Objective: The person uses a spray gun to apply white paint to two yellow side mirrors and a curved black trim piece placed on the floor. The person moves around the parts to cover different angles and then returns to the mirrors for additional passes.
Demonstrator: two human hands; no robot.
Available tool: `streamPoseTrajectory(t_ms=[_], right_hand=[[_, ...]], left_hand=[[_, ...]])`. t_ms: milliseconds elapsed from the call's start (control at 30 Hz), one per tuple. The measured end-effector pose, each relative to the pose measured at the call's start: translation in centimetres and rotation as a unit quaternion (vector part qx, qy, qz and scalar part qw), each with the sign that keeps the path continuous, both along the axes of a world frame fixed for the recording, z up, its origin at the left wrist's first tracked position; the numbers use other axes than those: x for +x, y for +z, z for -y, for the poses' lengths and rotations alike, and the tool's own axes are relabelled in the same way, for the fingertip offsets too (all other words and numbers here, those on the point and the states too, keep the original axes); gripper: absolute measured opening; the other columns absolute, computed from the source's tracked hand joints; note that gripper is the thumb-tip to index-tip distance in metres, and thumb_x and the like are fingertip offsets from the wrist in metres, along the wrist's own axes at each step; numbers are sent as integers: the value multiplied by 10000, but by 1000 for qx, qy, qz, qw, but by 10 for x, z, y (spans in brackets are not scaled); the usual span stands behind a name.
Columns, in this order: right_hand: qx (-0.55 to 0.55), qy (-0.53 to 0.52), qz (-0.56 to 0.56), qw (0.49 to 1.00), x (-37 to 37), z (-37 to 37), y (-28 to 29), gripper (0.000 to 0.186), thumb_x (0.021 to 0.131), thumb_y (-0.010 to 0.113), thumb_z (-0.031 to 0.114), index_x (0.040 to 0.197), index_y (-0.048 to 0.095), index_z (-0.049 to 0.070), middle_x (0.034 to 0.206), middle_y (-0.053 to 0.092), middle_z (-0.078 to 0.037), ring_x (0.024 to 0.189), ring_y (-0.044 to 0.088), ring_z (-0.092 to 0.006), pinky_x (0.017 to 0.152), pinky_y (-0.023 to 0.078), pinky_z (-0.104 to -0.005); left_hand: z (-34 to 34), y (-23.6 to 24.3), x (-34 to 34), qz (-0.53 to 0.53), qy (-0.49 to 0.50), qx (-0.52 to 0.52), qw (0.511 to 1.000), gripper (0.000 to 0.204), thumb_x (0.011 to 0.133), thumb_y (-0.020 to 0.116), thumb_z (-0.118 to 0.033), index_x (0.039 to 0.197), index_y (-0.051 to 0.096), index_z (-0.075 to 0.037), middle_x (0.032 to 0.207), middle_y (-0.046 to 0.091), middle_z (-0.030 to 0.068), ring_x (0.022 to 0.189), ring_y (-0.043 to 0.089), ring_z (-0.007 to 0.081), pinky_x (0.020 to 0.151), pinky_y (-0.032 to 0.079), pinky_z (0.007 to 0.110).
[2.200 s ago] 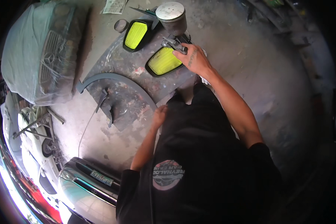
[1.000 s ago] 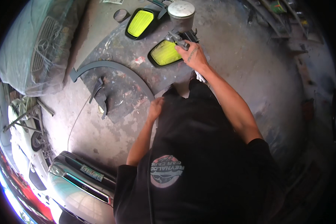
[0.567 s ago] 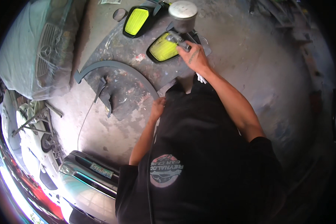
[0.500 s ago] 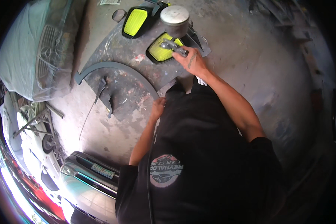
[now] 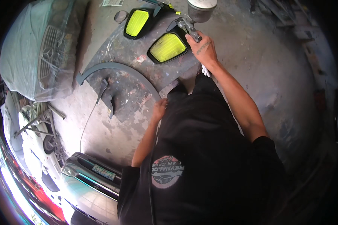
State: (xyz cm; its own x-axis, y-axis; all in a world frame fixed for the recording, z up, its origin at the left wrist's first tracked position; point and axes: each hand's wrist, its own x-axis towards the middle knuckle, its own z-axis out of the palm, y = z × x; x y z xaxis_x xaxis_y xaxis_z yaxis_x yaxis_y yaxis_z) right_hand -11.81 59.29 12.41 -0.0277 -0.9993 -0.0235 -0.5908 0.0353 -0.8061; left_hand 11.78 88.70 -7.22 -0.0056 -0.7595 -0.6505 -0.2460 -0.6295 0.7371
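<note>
My right hand (image 5: 202,48) grips a metal spray gun (image 5: 188,28) whose silver cup (image 5: 201,8) rises at the top. Just left of it, a mirror housing with a yellow-masked face (image 5: 167,47) lies on a paint-spotted dark sheet (image 5: 127,112); a second one (image 5: 137,22) is farther up and left, beside a small round tin (image 5: 120,17). My left hand (image 5: 160,108) is low by my dark clothing, fingers curled; what they hold, if anything, is hidden. A grey curved trim piece (image 5: 115,66) ends behind that hand.
A plastic-covered car front (image 5: 34,56) fills the upper left. A white vehicle with metal bars (image 5: 37,127) stands at left, a silver car (image 5: 88,193) at lower left. A thin hose (image 5: 84,127) crosses the concrete floor. Dark clutter (image 5: 270,11) lines the upper right.
Since half a second ago my right hand and the spray gun have moved up and right, uncovering more of the nearer yellow face. My left hand has stayed about where it was.
</note>
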Motion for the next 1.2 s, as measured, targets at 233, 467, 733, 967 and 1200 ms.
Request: streamPoseTrajectory(t_ms=[233, 467, 733, 967, 1200], right_hand=[[66, 121, 46, 989, 29, -31, 11, 390, 897, 665, 324, 1055, 704, -31, 829, 683, -280, 811, 689, -439, 735, 537, -457], [76, 218, 54, 971, 35, -45, 18, 386, 895, 682, 316, 1045, 701, -39, 801, 677, -273, 746, 692, -412, 687, 535, -445], [-35, 21, 20, 999, -5, -47, 13, 344, 920, 695, 334, 1016, 687, 4, 740, 671, -166, 635, 583, -285, 661, 493, -398], [-4, 28, -34, 999, -37, -70, 25, 307, 932, 684, 295, 1053, 681, 13, 736, 648, -185, 642, 615, -289, 655, 493, -397], [-50, 57, -15, 997, -47, -87, 14, 301, 931, 681, 230, 1119, 681, -5, 796, 672, -222, 688, 655, -364, 673, 511, -405]], left_hand=[[4, 6, 3, 10, -16, -1, 1000, 388, 1035, 505, -220, 1290, 617, 50, 1040, 729, 91, 887, 658, 159, 765, 525, 303], [-2, 4, -3, 8, 45, -13, 999, 318, 986, 550, -187, 1181, 700, 13, 966, 744, 135, 846, 683, 207, 789, 534, 342], [-9, -4, 0, 7, 21, -25, 999, 329, 991, 549, -196, 1178, 695, 32, 954, 751, 133, 845, 685, 201, 787, 531, 339], [-8, -12, -4, -6, -18, -21, 1000, 358, 984, 554, -220, 1173, 687, 53, 960, 744, 172, 884, 697, 232, 811, 531, 360], [-7, -12, -14, 42, -36, -51, 997, 367, 976, 551, -234, 1170, 687, 46, 1006, 738, 215, 973, 706, 297, 870, 521, 384]])
